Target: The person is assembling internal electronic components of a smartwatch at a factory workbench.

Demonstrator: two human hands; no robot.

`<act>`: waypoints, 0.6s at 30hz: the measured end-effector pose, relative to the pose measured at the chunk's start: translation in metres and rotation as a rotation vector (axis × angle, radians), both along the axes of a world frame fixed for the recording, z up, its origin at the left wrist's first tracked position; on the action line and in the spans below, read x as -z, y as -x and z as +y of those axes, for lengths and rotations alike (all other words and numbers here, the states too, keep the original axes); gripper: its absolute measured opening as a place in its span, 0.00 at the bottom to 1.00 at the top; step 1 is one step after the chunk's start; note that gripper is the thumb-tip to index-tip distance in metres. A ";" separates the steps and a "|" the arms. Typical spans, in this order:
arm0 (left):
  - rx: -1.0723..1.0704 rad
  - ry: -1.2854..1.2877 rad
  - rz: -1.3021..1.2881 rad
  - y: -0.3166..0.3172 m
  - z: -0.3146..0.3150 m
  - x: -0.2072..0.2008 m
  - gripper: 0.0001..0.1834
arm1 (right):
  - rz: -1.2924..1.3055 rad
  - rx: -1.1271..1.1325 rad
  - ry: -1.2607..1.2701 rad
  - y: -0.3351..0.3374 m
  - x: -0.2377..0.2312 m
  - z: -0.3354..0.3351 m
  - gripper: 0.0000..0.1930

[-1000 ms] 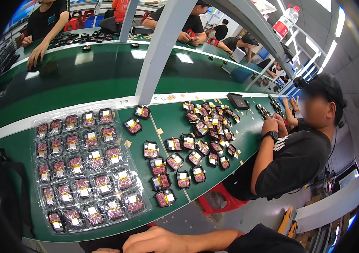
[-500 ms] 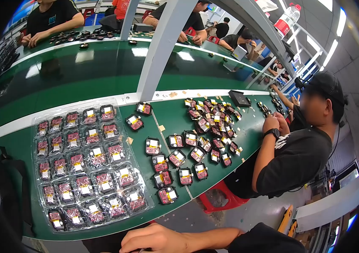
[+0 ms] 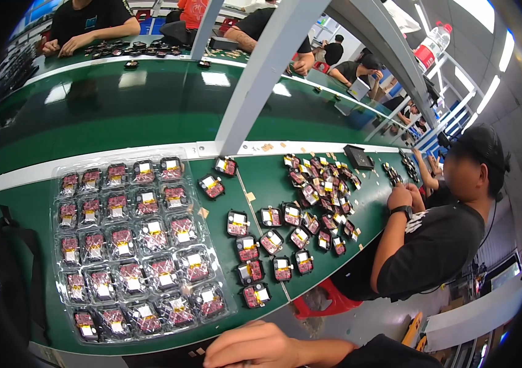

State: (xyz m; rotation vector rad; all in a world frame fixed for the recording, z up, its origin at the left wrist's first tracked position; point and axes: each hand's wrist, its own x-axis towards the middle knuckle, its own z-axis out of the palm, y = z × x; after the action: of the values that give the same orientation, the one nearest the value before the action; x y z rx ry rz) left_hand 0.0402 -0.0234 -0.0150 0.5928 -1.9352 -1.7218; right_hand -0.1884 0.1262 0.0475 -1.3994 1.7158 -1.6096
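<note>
Hand in view: one hand (image 3: 255, 348) at the lower edge of the picture, off the near edge of the tabletop (image 3: 120, 116); which of the person's hands it is I cannot tell, and the other does not show.
Fingers: curled loosely inward, holding nothing that can be seen; their undersides are hidden.
Nearest thing: a small black module with red-and-white insert (image 3: 255, 295), lying at the near edge of the tabletop, apart from the hand.
Loose modules: short rows (image 3: 271, 242) of them run from the near edge toward the middle; a denser heap (image 3: 319, 181) lies toward the far right.
Tray: a clear blister tray (image 3: 65, 257) at the near left, its pockets filled with the same modules.
Co-worker: a person in a black shirt (image 3: 436, 245) sits at the right edge, hands by the heap.
Risk: the nearest module sits so close to the edge that a careless brush could, I judge, knock it off; a nudge to the light tray might unseat its modules.
</note>
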 end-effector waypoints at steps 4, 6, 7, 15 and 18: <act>0.052 -0.026 -0.138 -0.015 -0.003 0.021 0.13 | 0.068 0.074 0.001 0.021 -0.006 0.006 0.09; -0.015 -0.170 -0.096 -0.021 -0.001 0.034 0.12 | 0.139 0.183 -0.012 0.037 -0.009 0.006 0.12; -0.013 -0.174 -0.102 -0.024 -0.003 0.039 0.12 | 0.240 0.268 -0.044 0.046 -0.007 0.006 0.12; -0.207 -0.186 -0.019 -0.042 -0.025 0.065 0.17 | 0.522 0.774 -0.302 0.094 0.001 -0.003 0.15; -0.268 -0.123 -0.041 -0.041 -0.031 0.062 0.19 | 0.423 0.822 -0.457 0.103 -0.004 -0.012 0.14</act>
State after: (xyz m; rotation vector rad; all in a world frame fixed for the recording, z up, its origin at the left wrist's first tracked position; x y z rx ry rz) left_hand 0.0814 -0.0546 -0.0766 0.8948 -1.6957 -1.6750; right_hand -0.2918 0.1143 0.0519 -0.8760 2.9458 -1.1311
